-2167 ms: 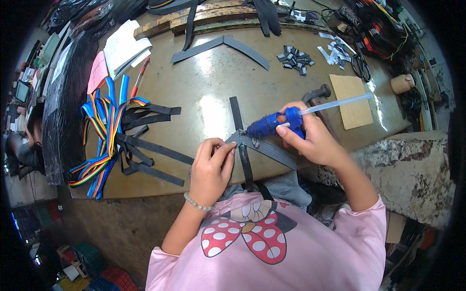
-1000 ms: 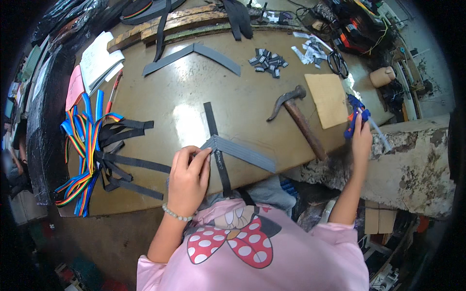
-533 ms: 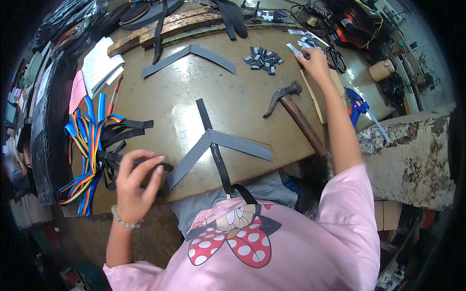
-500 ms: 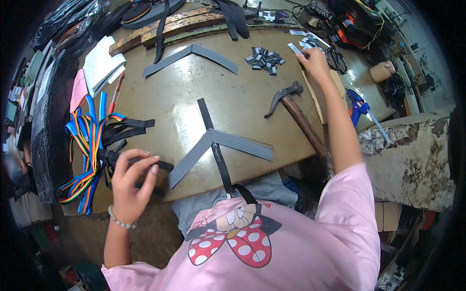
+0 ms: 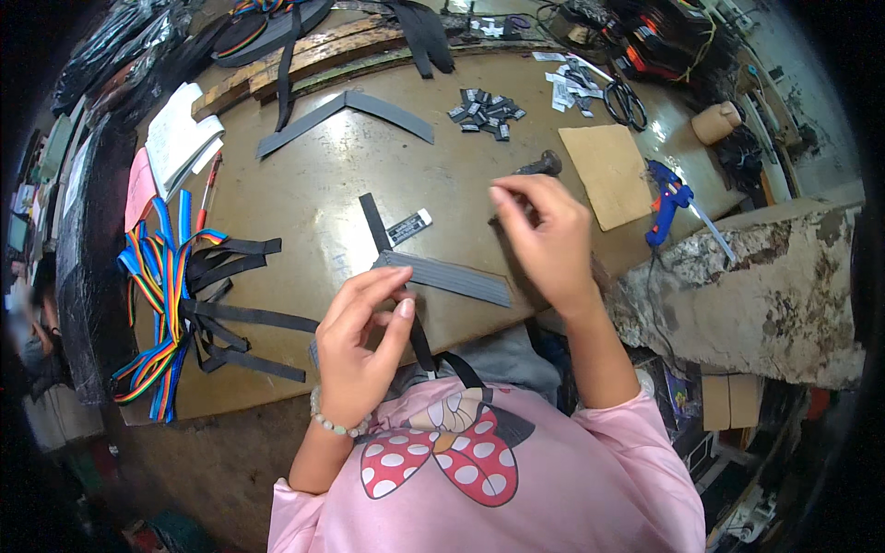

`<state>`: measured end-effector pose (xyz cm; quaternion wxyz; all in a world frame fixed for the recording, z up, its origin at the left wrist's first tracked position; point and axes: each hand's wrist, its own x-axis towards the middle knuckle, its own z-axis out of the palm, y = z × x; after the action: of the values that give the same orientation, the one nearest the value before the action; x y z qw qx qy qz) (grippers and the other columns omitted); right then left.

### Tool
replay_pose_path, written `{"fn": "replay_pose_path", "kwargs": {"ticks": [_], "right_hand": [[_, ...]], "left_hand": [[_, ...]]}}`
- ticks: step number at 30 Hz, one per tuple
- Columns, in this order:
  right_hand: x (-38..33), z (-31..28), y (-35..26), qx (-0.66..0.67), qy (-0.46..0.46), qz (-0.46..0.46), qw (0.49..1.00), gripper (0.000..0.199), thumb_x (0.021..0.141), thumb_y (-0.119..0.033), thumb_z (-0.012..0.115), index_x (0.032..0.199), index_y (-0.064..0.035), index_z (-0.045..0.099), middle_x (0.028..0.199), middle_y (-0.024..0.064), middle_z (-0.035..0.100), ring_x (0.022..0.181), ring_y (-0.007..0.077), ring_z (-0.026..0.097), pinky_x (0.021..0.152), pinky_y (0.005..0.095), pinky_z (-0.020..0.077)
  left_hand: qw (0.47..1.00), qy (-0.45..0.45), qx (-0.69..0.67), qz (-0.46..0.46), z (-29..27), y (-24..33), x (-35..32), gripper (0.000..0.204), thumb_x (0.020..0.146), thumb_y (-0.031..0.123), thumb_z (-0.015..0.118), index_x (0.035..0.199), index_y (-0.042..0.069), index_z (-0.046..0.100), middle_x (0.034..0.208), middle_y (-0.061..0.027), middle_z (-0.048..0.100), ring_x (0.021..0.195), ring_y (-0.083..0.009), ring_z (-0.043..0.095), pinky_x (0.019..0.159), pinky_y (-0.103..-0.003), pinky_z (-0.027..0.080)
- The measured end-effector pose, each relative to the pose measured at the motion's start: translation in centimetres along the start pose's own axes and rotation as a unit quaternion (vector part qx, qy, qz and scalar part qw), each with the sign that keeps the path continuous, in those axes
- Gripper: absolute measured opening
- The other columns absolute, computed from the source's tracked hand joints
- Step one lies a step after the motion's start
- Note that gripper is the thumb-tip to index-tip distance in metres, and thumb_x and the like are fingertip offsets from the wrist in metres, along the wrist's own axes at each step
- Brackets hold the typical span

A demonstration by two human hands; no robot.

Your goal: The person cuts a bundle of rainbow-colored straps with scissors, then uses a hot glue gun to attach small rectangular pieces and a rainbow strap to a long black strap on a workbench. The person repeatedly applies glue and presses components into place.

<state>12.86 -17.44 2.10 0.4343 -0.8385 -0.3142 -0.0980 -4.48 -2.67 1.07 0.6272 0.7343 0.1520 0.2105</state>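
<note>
Our left hand (image 5: 355, 336) has its thumb and forefinger parted, with nothing visibly pinched between them; its fingertips are over the grey ribbed chevron-shaped strip (image 5: 456, 279), though we cannot tell whether they press on it. One arm of the strip runs out to the right of those fingertips, and the flat black fabric strap (image 5: 371, 217) passes under its peak. Just beyond the same fingertips, beside the strap, lies the small black rectangular label with a white end (image 5: 408, 226). Our right hand (image 5: 553, 240) is raised with thumb and forefinger tips close together; we cannot tell whether they hold anything. It covers much of the dark-headed hammer (image 5: 546, 164), and the blue glue gun (image 5: 673, 196) rests to its right. To work well here, we should steady the peak with light left fingers, lift the label by its edges, and let neither wrist nudge the strap askew.
</note>
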Motion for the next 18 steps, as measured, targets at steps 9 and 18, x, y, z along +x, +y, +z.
{"fn": "replay_pose_path", "kwargs": {"ticks": [9,18], "right_hand": [[1.1,3.2,1.3,-0.074,-0.203,-0.201,0.956,0.021,0.083,-0.005,0.065,0.103,-0.0024,0.070,0.101,0.0109,0.064,0.099,0.0275,0.059,0.084,0.0374,0.0519],[1.5,2.9,0.0,0.012,-0.176,-0.183,0.967,0.011,0.086,-0.006,0.065,0.096,-0.0008,0.067,0.088,0.0075,0.063,0.077,0.0180,0.059,0.066,0.0307,0.0503]], "left_hand": [[0.990,0.132,0.006,-0.039,-3.8,-1.1,-2.0,0.014,0.093,-0.004,0.060,0.105,-0.004,0.067,0.114,-0.0110,0.059,0.090,-0.0139,0.065,0.066,-0.023,0.054],[0.994,0.071,-0.061,-0.065,-3.2,-1.1,-1.7,0.018,0.095,0.002,0.061,0.111,-0.003,0.067,0.111,-0.0122,0.066,0.090,-0.0132,0.065,0.073,-0.024,0.051]]}}
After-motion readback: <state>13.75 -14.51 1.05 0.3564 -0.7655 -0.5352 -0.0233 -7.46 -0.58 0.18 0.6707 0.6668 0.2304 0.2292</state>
